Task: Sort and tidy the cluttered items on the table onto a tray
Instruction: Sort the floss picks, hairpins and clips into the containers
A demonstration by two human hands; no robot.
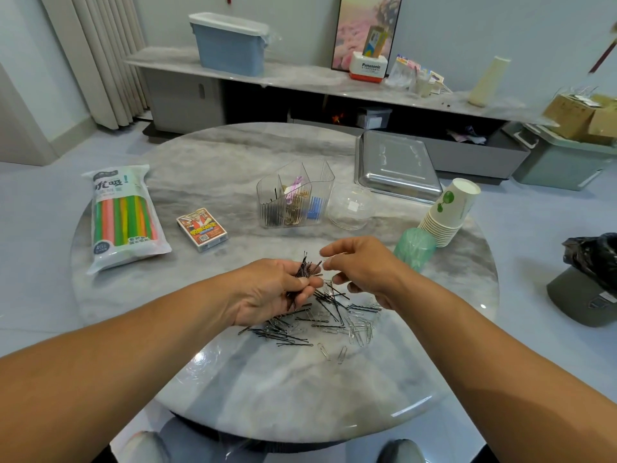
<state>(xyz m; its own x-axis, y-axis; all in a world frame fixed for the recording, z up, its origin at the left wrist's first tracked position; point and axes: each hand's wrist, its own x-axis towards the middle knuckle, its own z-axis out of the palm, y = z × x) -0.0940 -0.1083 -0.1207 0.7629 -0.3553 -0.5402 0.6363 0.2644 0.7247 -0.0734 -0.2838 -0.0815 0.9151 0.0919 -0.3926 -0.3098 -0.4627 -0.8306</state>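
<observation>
Left hand [267,292] fingers grip a bobby-pin bundle [305,272]; right hand [360,265] fingers pinch (something unclear) above the scattered pile [320,324].

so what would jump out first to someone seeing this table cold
Probably the two hands at the centre: the left hand grips a bundle of black hairpins, while the right hand hovers beside it over a scattered pile of pins and paper clips. Next, the bright striped pack of straws at the table's left, then the metal tray at the far right.
</observation>
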